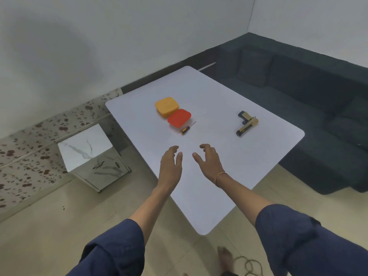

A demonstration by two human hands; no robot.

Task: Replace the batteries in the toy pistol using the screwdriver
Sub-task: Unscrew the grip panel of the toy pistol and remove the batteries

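Note:
A gold and black toy pistol (246, 123) lies flat on the white table (219, 192), toward its right side. A small screwdriver (188, 128) with a black and yellow handle lies near the middle, next to the boxes. My left hand (171, 163) and my right hand (209, 160) hover side by side over the table's near middle, palms facing each other, fingers loosely curved, holding nothing. Both hands are well short of the screwdriver and the pistol.
A closed yellow box (166, 106) and a closed red box (179, 117) sit touching at the table's far middle. A dark sofa (310, 100) runs along the right. A white marbled cabinet (89, 156) stands left of the table. A rope coil (249, 265) lies on the floor.

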